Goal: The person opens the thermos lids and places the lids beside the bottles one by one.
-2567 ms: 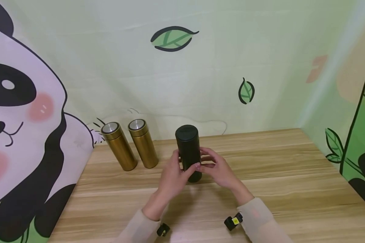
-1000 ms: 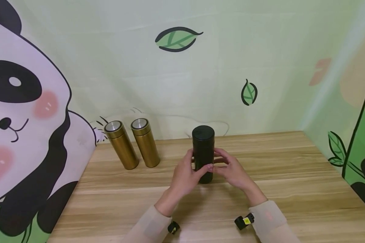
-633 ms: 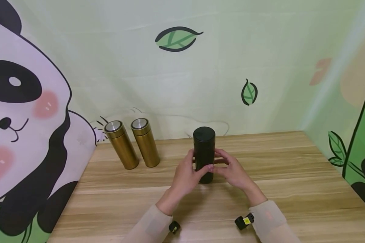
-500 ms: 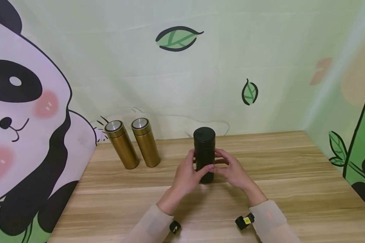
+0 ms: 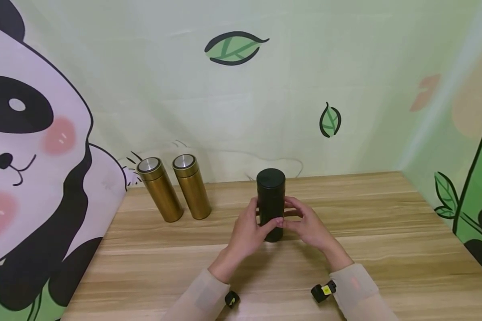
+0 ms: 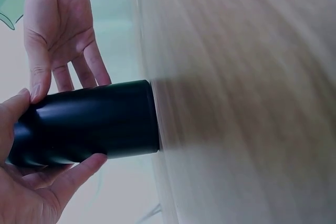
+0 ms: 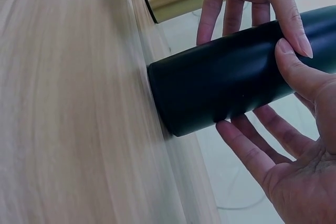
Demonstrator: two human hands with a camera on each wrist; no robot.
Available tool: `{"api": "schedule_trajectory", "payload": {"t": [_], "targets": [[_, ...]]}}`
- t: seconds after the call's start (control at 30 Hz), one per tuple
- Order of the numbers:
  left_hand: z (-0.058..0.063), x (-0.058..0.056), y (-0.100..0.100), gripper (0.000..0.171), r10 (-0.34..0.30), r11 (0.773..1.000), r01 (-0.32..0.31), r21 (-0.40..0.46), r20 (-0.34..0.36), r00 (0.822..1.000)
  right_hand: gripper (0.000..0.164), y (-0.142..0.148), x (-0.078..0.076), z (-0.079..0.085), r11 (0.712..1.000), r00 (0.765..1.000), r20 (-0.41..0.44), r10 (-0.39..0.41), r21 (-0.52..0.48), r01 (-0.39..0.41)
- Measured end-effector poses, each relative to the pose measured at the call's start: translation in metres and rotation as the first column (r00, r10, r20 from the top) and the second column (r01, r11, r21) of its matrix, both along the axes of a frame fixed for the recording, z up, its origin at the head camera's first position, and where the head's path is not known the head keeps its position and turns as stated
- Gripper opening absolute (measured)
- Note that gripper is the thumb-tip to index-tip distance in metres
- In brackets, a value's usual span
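Note:
A black thermos bottle (image 5: 271, 196) stands upright at the middle of the wooden table, its lid facing up. My left hand (image 5: 247, 232) holds it from the left, thumb across the near side. From the right, my right hand (image 5: 307, 225) grips the same bottle, and the two thumb tips meet in front. In the left wrist view the base of the bottle (image 6: 105, 124) is right at the tabletop. The right wrist view shows the fingers (image 7: 247, 153) of the right hand along the bottle's side.
Two gold thermos bottles (image 5: 160, 191) with silver-topped lids stand side by side at the back left of the table (image 5: 345, 200). Behind the table hangs a pale green backdrop (image 5: 144, 67) printed with a panda and leaves. Small black cameras (image 5: 323, 291) sit at both wrists.
Since the earliest frame, both hands and the black thermos bottle have shifted right, away from the gold ones. Over the last second they have stayed nearly still, both hands keeping hold.

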State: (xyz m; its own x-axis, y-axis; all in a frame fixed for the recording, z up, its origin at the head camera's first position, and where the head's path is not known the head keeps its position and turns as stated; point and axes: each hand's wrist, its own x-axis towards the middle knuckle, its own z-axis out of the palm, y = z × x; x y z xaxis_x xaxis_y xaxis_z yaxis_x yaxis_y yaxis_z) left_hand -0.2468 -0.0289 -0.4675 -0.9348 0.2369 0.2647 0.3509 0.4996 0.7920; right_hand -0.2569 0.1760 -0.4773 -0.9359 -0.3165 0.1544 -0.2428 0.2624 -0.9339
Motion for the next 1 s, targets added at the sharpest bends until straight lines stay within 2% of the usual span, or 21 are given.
{"api": "schedule_trajectory", "payload": {"t": [0.37, 1.0], "targets": [[0.0002, 0.0006, 0.0009, 0.073, -0.009, 1.000, 0.009, -0.013, -0.002, 1.000, 0.064, 0.0035, -0.0025, -0.0028, 1.000, 1.000, 0.009, 0.001, 0.005, -0.001], [0.0024, -0.0003, -0.0005, 0.075, -0.030, 0.999, 0.031, -0.021, 0.046, 0.998, 0.064, 0.0028, -0.0025, -0.0012, 1.000, 1.000, 0.009, 0.005, 0.010, -0.005]]}}
